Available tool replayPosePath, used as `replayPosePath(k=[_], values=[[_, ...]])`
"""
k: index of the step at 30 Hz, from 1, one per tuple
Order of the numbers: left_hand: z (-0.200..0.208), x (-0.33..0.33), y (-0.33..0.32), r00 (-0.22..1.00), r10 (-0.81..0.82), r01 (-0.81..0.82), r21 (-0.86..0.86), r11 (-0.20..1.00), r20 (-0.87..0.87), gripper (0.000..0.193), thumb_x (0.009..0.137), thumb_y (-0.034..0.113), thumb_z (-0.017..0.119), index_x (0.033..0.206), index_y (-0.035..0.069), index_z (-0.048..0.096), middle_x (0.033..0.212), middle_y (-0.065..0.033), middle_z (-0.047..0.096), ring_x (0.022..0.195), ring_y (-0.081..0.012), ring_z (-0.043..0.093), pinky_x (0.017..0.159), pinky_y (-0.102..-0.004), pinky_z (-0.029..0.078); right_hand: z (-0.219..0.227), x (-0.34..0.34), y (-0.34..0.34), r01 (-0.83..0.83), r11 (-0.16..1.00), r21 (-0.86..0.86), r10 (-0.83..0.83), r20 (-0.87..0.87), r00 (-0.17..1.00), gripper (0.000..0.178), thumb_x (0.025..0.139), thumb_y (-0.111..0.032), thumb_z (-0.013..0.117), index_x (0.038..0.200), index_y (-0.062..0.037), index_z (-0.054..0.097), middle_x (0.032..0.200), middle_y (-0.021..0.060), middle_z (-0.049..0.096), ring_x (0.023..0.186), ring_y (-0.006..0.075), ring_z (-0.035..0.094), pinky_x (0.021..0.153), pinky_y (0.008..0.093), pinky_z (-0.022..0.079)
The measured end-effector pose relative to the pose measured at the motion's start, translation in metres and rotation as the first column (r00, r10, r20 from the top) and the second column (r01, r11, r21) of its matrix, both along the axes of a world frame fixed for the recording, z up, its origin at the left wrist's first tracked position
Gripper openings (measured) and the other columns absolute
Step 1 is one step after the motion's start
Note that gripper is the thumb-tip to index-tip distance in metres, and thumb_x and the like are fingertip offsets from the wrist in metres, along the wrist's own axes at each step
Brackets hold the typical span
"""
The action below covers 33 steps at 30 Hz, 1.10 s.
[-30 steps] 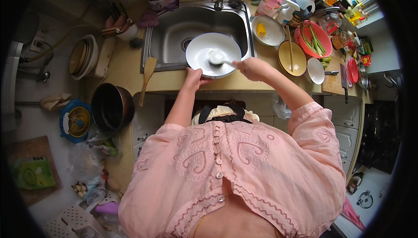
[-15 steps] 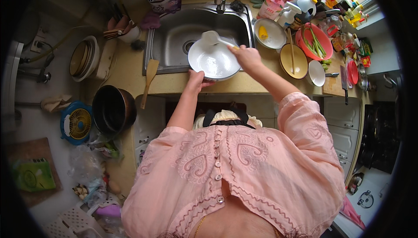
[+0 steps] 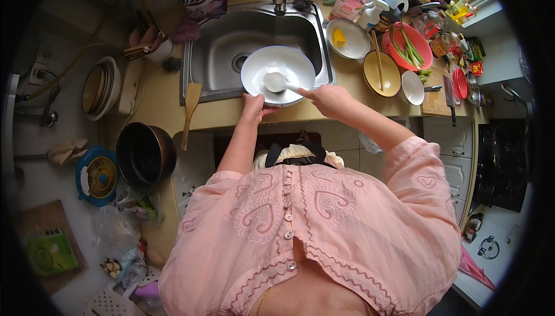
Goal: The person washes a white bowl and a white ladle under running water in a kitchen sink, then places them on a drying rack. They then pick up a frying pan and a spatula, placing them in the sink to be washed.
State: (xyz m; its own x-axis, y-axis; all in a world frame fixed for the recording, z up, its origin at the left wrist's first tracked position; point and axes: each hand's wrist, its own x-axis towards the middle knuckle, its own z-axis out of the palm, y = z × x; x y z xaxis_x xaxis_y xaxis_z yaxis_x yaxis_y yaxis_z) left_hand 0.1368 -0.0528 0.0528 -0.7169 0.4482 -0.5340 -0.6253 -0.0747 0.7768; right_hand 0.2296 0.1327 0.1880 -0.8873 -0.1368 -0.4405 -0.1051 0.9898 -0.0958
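My left hand (image 3: 255,107) grips a large white bowl (image 3: 254,64) with a blue rim by its near left side. The bowl is over the near edge of the steel sink (image 3: 217,44). In my right hand (image 3: 330,101), closed on its handle, is a white ladle (image 3: 275,82). The ladle's round head is inside the bowl, near the side closest to me. Shiny patches show on the bowl's inner surface; whether it holds liquid I cannot tell.
Left of the sink lie a wooden spatula (image 3: 191,111), a dark pot (image 3: 144,157) and stacked bowls (image 3: 99,88). On the right are a white bowl with something yellow (image 3: 348,50), a yellow bowl with chopsticks (image 3: 373,82), a red basin of green vegetables (image 3: 425,47) and a knife (image 3: 450,99).
The ladle and my right hand have moved down toward me, from the bowl's far side to its near side. My left hand keeps its hold. The whole view has shifted slightly.
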Motion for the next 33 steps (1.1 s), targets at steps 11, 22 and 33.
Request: replayPosePath(k=[11, 22, 33], values=[[-0.010, -0.010, 0.002, 0.996, 0.059, -0.057, -0.027, 0.998, 0.068, 0.056, 0.076, -0.006, 0.031, 0.126, -0.002, 0.007, 0.117, -0.0294, 0.039, 0.091, -0.0394, 0.058, 0.062, -0.0473, 0.057, -0.022, -0.042, 0.039, 0.104, 0.991, 0.079, -0.100, -0.058, 0.993, 0.025, 0.092, -0.022, 0.041, 0.110, -0.0204, 0.058, 0.085, 0.0097, 0.063, 0.081, 0.0276, 0.062, 0.067, 0.0385, 0.049], [-0.006, 0.005, 0.002, 0.990, 0.135, -0.134, -0.020, 0.991, 0.045, 0.051, 0.072, -0.009, 0.031, 0.123, -0.002, 0.032, 0.111, -0.0244, 0.050, 0.090, -0.0368, 0.060, 0.065, -0.0486, 0.057, 0.051, -0.036, 0.042, 0.080, 0.993, -0.085, -0.037, 0.418, 0.908, 0.029, 0.079, -0.009, 0.050, 0.106, -0.0126, 0.060, 0.067, 0.0094, 0.057, 0.051, 0.0211, 0.056, 0.045, 0.0323, 0.046], [-0.008, 0.001, -0.002, 0.998, -0.050, 0.048, 0.057, 0.997, 0.024, 0.051, 0.080, -0.006, 0.031, 0.127, 0.005, 0.015, 0.117, -0.0241, 0.044, 0.093, -0.0376, 0.059, 0.064, -0.0470, 0.058, -0.053, -0.043, -0.003, 0.154, 0.966, -0.207, -0.171, -0.064, 0.983, 0.038, 0.083, -0.012, 0.044, 0.120, -0.0187, 0.052, 0.091, 0.0140, 0.063, 0.084, 0.0328, 0.060, 0.070, 0.0420, 0.048]])
